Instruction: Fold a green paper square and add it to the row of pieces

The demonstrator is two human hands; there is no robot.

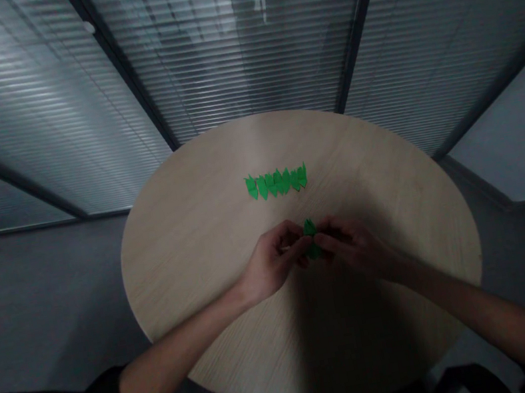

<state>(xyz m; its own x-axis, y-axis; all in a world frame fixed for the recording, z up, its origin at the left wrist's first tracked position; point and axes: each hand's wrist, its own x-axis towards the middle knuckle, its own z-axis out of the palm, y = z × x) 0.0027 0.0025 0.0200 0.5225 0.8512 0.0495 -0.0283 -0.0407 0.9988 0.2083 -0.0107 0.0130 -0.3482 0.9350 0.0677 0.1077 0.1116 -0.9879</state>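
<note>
Our left hand (268, 264) and right hand (360, 248) pinch the green paper (309, 227) by opposite sides, the best hold for something seemingly light and easily creased.

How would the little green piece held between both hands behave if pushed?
The green piece is probably light, being small and held by the fingers. Its pointed top looks thin, so may bend easily. Angular rather than round, it would likely slide, not roll.
</note>
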